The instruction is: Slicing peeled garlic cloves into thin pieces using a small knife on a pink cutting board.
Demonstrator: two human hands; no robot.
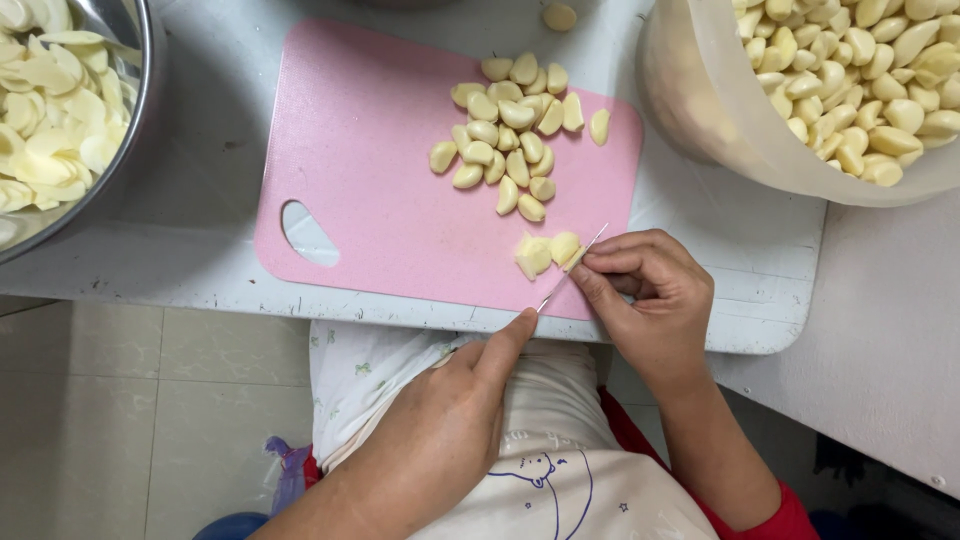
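The knife (570, 272) is thin and narrow-bladed, seen almost edge-on, so it reads as a pale metal line slanting up to the right. The left hand (440, 430) is closed around its handle, forefinger stretched along the back of the blade; the handle itself is hidden inside the fist. The right hand (650, 290) has its fingers (600, 262) curled and pinched down on a garlic clove (575, 258) right at the blade, most of which they cover. Just left of those fingers lie cut pieces (538, 252), pale yellow with flat faces; I make out about three, though they overlap.

All this sits at the near edge of one pink cutting board (370, 200) with a handle hole, on a white surface (720, 240). Above the fingers, further up the board, is a heap of whole peeled cloves (510, 140), roughly twenty-five, plus one stray clove (559, 16) beyond the board's far edge. Up and to the right of the fingers stands one translucent plastic tub (690, 100) full of cloves, too many to count and cut off by the frame. Far to the left, one metal bowl (140, 110) holds sliced garlic, also cropped.
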